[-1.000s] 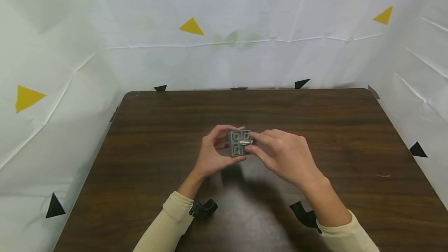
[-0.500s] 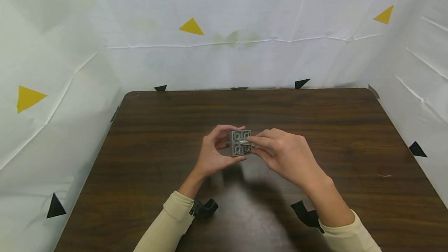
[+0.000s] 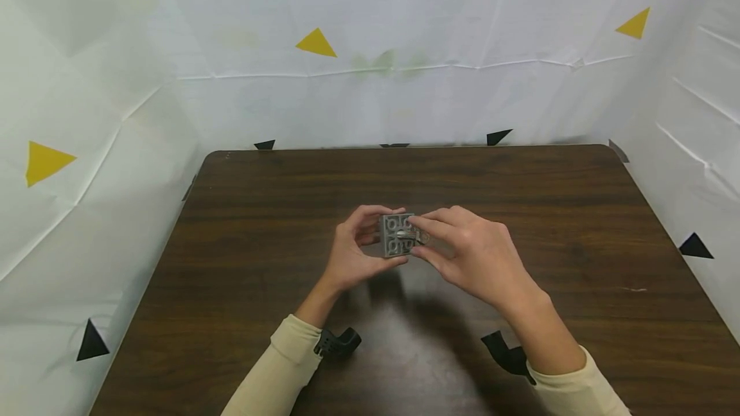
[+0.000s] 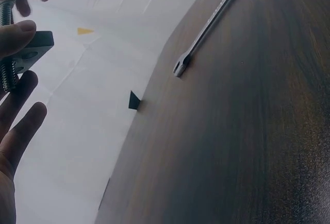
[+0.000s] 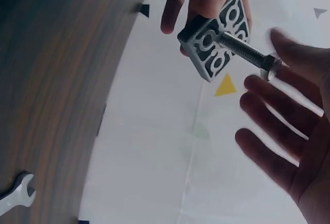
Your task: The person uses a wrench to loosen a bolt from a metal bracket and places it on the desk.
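With your left hand point(image 3: 351, 250) gripping the grey block point(image 3: 396, 234) above the bench point(image 3: 578, 210), your right hand point(image 3: 471, 250) pinches the bolt point(image 5: 246, 52) seated in its centre hole; next, likely re-grip and keep turning.

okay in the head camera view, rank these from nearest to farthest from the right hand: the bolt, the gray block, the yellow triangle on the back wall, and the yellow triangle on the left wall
From the right hand:
1. Bolt, at its fingertips, on the hand's left.
2. Gray block, just beyond the bolt, held by the left hand.
3. Yellow triangle on the back wall, up and to the left.
4. Yellow triangle on the left wall, far left.
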